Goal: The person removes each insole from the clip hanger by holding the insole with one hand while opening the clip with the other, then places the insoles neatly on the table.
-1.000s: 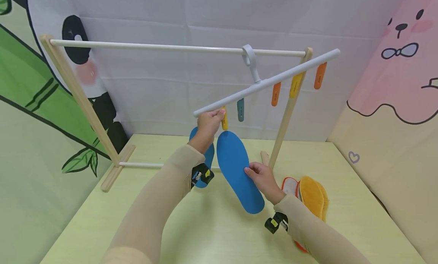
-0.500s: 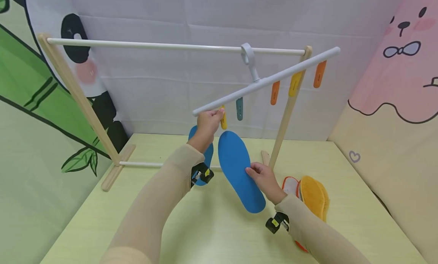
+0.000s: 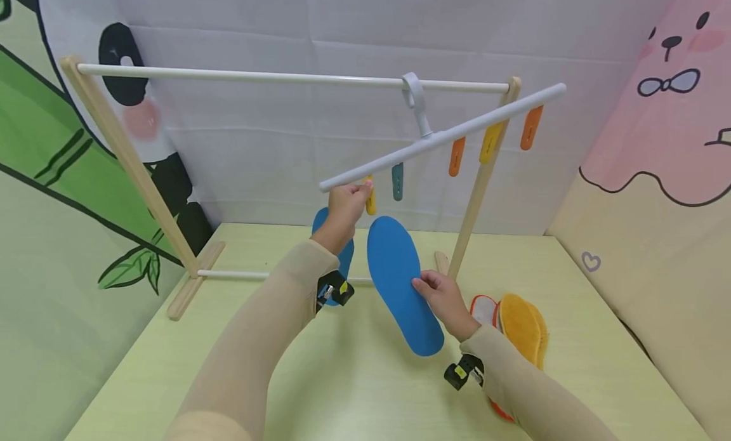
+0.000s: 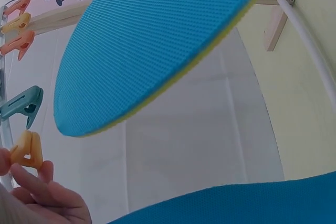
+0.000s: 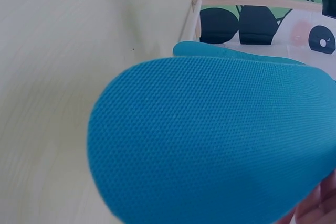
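Note:
A white clip hanger [image 3: 445,138] hangs tilted, its left end low, with several coloured clothespins along its bar. My left hand [image 3: 344,214] pinches the yellow clothespin [image 4: 27,150] near that low end. A blue insole [image 3: 400,282] is held by its edge between the thumb and fingers of my right hand [image 3: 442,299]. Its rounded top stands just below the yellow clothespin, apart from it. Behind my left wrist a second blue insole [image 3: 346,257] hangs, partly hidden by the hand. The teal clothespin [image 3: 397,182] is the neighbouring one on the bar.
The hanger hooks over the top rail [image 3: 257,77] of a wooden-post rack [image 3: 128,162]. On the table [image 3: 331,390] at the right lie yellow fluffy insoles [image 3: 521,327] and a red-edged grey one [image 3: 484,309], partly covered by my right forearm.
The held blue insole has shifted slightly to the right, along with my right hand. My left hand and the hanger's low end have drifted a little left. Both grips stay the same.

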`<state>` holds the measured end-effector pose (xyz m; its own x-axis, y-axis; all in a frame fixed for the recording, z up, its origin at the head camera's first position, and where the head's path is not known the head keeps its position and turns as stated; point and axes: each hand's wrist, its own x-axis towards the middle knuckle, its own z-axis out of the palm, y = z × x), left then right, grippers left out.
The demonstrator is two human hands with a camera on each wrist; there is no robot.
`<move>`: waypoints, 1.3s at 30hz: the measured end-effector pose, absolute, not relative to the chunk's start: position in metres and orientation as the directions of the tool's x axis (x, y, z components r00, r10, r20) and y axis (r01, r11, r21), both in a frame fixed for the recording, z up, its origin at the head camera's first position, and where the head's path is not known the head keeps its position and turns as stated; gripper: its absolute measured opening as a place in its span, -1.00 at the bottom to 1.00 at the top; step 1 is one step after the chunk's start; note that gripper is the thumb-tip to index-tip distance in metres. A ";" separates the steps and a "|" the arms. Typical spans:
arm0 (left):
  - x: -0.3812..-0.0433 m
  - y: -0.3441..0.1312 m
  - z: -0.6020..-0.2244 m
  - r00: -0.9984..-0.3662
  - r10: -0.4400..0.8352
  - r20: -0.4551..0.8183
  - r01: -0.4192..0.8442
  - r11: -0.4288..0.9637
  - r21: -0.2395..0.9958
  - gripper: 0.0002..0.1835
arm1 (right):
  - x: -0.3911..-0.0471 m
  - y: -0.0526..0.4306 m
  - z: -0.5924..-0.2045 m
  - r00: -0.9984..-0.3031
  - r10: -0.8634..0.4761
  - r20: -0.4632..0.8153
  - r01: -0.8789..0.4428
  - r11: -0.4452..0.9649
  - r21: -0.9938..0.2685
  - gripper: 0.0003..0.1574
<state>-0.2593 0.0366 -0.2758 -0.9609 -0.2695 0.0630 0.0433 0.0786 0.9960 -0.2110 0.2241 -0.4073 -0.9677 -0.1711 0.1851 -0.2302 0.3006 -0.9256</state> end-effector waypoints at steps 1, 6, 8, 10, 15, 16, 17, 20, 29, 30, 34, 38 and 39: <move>-0.259 0.037 -0.276 -0.961 -0.270 0.058 0.037 0.084 0.996 -0.63 | -0.211 0.225 -0.407 -0.968 -0.168 0.185 -0.229 0.297 -0.927 -0.73; -0.260 0.035 -0.274 -0.960 -0.276 0.038 0.011 0.099 0.995 -0.60 | -0.211 0.228 -0.406 -0.970 -0.154 0.187 -0.224 0.283 -0.932 -0.74; -0.261 0.035 -0.273 -0.960 -0.280 0.031 0.004 0.098 0.995 -0.58 | -0.212 0.229 -0.406 -0.970 -0.150 0.191 -0.227 0.278 -0.933 -0.75; -0.262 0.034 -0.273 -0.960 -0.279 0.025 -0.001 0.094 0.996 -0.56 | -0.213 0.230 -0.406 -0.970 -0.147 0.195 -0.229 0.273 -0.934 -0.75; -0.262 0.030 -0.273 -0.962 -0.274 0.015 -0.006 0.076 0.997 -0.55 | -0.216 0.230 -0.408 -0.974 -0.132 0.187 -0.216 0.269 -0.939 -0.74; -0.262 0.029 -0.274 -0.961 -0.275 0.016 -0.005 0.073 0.997 -0.54 | -0.216 0.231 -0.408 -0.974 -0.129 0.185 -0.214 0.269 -0.939 -0.74; -0.261 0.028 -0.274 -0.961 -0.276 0.018 -0.001 0.068 0.998 -0.54 | -0.216 0.231 -0.408 -0.975 -0.128 0.183 -0.212 0.267 -0.940 -0.74; -0.260 0.025 -0.273 -0.960 -0.278 0.025 0.007 0.066 0.998 -0.55 | -0.216 0.230 -0.406 -0.975 -0.126 0.182 -0.210 0.261 -0.942 -0.74; -0.260 0.025 -0.270 -0.961 -0.277 0.020 0.002 0.064 0.998 -0.53 | -0.216 0.230 -0.401 -0.976 -0.120 0.179 -0.205 0.265 -0.942 -0.73; -0.260 0.025 -0.270 -0.960 -0.278 0.020 0.003 0.062 0.998 -0.53 | -0.216 0.230 -0.401 -0.976 -0.121 0.180 -0.207 0.266 -0.942 -0.73; -0.259 0.026 -0.271 -0.959 -0.282 0.024 0.007 0.059 0.998 -0.52 | -0.216 0.232 -0.402 -0.976 -0.122 0.181 -0.208 0.268 -0.941 -0.74; -0.259 0.026 -0.272 -0.959 -0.281 0.028 0.011 0.062 0.998 -0.49 | -0.216 0.234 -0.402 -0.974 -0.122 0.188 -0.216 0.283 -0.934 -0.74; -0.259 0.026 -0.272 -0.959 -0.281 0.029 0.012 0.064 0.998 -0.50 | -0.216 0.234 -0.402 -0.975 -0.120 0.190 -0.217 0.288 -0.933 -0.74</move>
<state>-0.2589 0.0255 -0.2720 -0.9592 -0.2811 0.0291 0.0116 0.0639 0.9979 -0.2163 0.2342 -0.4021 -0.9745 -0.1197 0.1896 -0.2168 0.2877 -0.9329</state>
